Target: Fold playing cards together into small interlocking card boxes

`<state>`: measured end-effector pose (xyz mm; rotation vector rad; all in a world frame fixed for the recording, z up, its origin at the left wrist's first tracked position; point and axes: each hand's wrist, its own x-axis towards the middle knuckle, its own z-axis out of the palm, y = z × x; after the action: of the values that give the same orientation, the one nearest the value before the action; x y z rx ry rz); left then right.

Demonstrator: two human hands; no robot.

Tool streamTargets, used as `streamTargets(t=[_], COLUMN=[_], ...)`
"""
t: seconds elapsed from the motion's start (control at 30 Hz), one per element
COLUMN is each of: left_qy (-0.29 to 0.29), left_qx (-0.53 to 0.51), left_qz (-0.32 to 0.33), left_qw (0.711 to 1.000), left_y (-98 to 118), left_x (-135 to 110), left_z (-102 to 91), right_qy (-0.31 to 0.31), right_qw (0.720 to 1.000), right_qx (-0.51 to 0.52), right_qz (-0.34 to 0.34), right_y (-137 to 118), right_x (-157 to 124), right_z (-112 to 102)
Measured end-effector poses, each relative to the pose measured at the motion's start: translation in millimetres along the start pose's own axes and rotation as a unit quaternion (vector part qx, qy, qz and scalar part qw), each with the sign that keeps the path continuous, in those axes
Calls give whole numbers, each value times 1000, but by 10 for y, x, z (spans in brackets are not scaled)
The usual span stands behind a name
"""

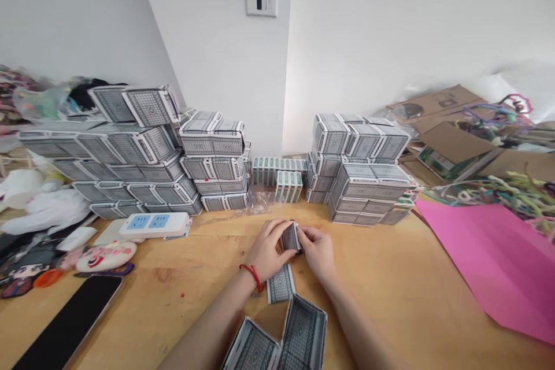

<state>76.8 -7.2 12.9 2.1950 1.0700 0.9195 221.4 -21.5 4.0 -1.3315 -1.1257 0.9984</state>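
Near the middle of the wooden table, my left hand (267, 250) and my right hand (318, 248) both grip a small grey-patterned playing card piece (291, 238). My left fingers and thumb curve around its left side, while my right fingers pinch its right edge. A red cord is around my left wrist. Just below the hands, a flat playing card (281, 284) lies face down on the wood. Closer to me stand open-topped boxes made of playing cards (304, 324), between my forearms.
Stacked card blocks rise at the left (147, 144) and right (368, 179). Green-and-white card packs (288, 186) stand between them. A power strip (155, 224) and a phone (73, 324) lie left; pink paper (489, 260), cardboard boxes (455, 144) and pipe cleaners (511, 196) are right.
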Motion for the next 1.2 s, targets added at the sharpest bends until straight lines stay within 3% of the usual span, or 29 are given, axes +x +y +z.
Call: streamTargets(t=[0.37, 0.97, 1.2], left_qy=[45, 49, 91], left_qx=[-34, -17, -3], left_qz=[-36, -18, -33], left_qw=[998, 998, 995], left_y=[-91, -42, -40], left_x=[3, 25, 21], left_z=[48, -6, 14], right_qy=[-129, -17, -41], right_qw=[991, 997, 998], right_qx=[16, -77, -39], right_qz=[19, -13, -26], right_y=[-79, 36, -12], right_x=[44, -7, -41], right_z=[-120, 9, 24])
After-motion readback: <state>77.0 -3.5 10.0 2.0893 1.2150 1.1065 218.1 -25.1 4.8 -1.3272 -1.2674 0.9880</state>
